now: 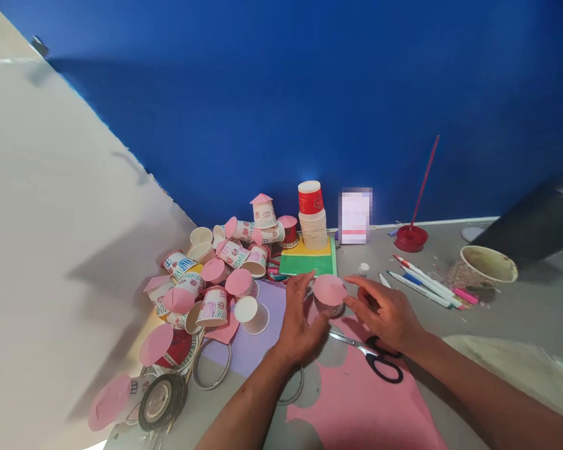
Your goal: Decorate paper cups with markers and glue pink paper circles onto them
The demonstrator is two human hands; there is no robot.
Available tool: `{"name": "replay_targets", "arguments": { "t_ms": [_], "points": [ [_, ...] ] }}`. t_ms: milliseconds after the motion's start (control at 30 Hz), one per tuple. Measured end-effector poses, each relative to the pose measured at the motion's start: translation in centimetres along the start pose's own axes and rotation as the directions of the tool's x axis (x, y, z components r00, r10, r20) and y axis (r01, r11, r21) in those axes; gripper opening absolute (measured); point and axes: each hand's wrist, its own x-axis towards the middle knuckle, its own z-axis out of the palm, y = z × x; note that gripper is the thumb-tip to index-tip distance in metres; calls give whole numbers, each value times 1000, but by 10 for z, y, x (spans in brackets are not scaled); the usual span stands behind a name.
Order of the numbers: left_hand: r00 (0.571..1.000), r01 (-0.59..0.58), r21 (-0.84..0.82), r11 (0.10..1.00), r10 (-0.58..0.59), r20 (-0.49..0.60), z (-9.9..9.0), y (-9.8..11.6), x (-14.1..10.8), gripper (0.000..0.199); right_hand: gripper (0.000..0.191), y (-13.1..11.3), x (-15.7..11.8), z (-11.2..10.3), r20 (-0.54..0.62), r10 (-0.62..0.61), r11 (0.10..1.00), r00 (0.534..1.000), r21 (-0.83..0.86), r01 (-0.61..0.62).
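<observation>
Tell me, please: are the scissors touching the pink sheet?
Touching: the head view shows the scissors lying on the pink sheet, pink visible on both sides.

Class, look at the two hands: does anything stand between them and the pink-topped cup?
Nothing visible does. The left hand and right hand are on either side of the pink-topped cup, with no object between. The scissors lie on the cup's near side, outside those gaps.

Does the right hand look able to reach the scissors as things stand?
Probably yes: the scissors lie close by the right hand, with nothing seeming to stand between.
</observation>
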Motion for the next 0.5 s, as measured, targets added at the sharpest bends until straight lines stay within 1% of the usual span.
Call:
{"name": "replay_targets", "arguments": {
  "t_ms": [67, 100, 133, 200, 267, 333, 500],
  "points": [
    [997, -11, 8, 1000, 12, -76, -2, 1, 1, 44, 45, 1, 0, 1, 27, 12, 1000, 1000, -10, -12],
    [994, -8, 29, 1000, 11, -106, -2, 2, 3, 36, 47, 1, 1, 1, 56, 26, 1000, 998, -13, -25],
    [993, -3, 40, 999, 8, -114, -1, 2, 4, 33, 49, 1, 1, 1, 88, 39, 999, 995, -18, -38],
    [994, 6, 45, 999, -1, -106, 2, 2, 7, 33, 52, 2, 3, 1, 156, 62, 998, 986, -27, -58],
    [995, 17, 38, 999, -13, -99, 5, 2, 10, 34, 55, 2, 4, 1, 198, 75, 997, 977, -38, -68],
    [994, 30, 32, 999, -26, -108, 7, 2, 11, 34, 55, 1, 5, 1, 216, 80, 996, 973, -46, -71],
    [991, 54, -3, 999, -54, -119, 6, 4, 13, 33, 47, 1, 7, 1, 235, 95, 995, 967, -46, -86]
  ]
}}
